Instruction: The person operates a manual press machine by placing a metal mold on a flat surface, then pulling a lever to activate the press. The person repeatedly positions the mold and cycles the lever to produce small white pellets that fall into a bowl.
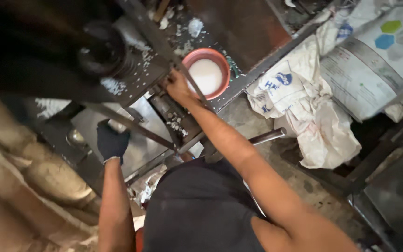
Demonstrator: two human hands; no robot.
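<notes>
two hands at a dark metal press-like machine (131, 70), seen from above. left hand (112, 140), in a dark glove, is curled around a pale handle stub (117, 126) at the lower-left side of the machine; fingers clenched on it as far as can be seen. right hand (179, 87), bare, reaches to the machine's centre and rests where a slanting steel rod (190, 79) crosses the frame; fingers bent against the metal, but cannot tell whether they grip the rod or only press on it.

key relation: the orange bowl (207, 73) lies just beside the right hand, at about 2 o'clock from its knuckles, nearly touching. right hand is far nearer to it than the left, which sits well apart at about 8 o'clock from the bowl. the rod's long axis runs from 11 o'clock to 5 o'clock, passing over the bowl's near rim.

bowl: round, orange rim, filled with white powdery or granular material, surface fairly level. it sits on the dark bed of the machine beside a grey steel rail (257, 70).

white crumbs (113, 85) are scattered on the machine plate. crumpled white woven sacks (313, 112) lie on the floor at 3 o'clock.
</notes>
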